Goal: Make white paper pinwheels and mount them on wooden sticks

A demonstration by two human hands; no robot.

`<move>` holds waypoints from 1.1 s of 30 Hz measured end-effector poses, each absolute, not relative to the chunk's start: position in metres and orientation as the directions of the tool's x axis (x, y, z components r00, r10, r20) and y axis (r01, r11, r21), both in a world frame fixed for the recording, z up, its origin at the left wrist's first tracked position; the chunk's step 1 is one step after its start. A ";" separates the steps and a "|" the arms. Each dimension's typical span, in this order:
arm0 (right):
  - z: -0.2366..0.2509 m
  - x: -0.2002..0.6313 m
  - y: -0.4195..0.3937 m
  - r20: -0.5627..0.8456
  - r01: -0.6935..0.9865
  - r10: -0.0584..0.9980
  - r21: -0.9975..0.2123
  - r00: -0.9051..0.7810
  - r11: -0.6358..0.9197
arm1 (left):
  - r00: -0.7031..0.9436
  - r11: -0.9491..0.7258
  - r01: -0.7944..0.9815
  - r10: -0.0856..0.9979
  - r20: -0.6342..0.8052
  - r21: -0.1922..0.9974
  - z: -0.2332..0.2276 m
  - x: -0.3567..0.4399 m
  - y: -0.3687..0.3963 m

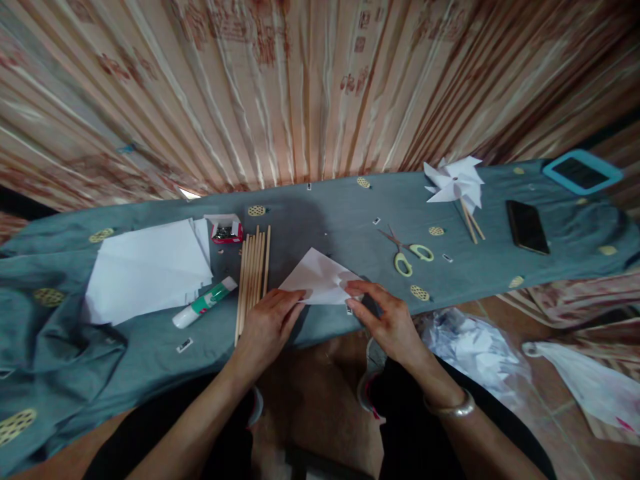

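a folded white paper triangle (320,277) sits between the left grip (270,320) and the right grip (389,319), over the surface (340,213); the left pinches one corner, the right the opposite one. wooden sticks (249,273) lie beside the left grip, a glue stick (205,303) farther left. scissors (400,246) lie beyond the right grip, paper pinwheels (453,190) farther off.
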State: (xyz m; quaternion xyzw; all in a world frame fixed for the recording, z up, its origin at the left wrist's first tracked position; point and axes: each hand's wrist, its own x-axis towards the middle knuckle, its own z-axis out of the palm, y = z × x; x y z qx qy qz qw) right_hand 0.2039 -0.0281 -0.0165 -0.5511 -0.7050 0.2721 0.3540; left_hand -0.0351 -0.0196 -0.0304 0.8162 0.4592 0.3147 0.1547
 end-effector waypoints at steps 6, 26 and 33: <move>-0.026 0.190 -0.005 0.080 0.493 0.997 -0.867 -0.002 0.071 | 0.261 -0.429 0.709 0.897 0.357 0.559 -0.036 -0.039 -0.007; -0.035 0.176 0.035 0.251 0.706 0.951 -0.640 -0.179 0.302 | 0.577 -0.614 0.750 0.789 0.212 0.245 -0.038 -0.008 -0.040; -0.038 0.173 0.037 0.286 0.725 0.937 -0.600 -0.200 0.338 | 0.565 -0.592 0.760 0.806 0.177 0.268 -0.038 -0.008 -0.040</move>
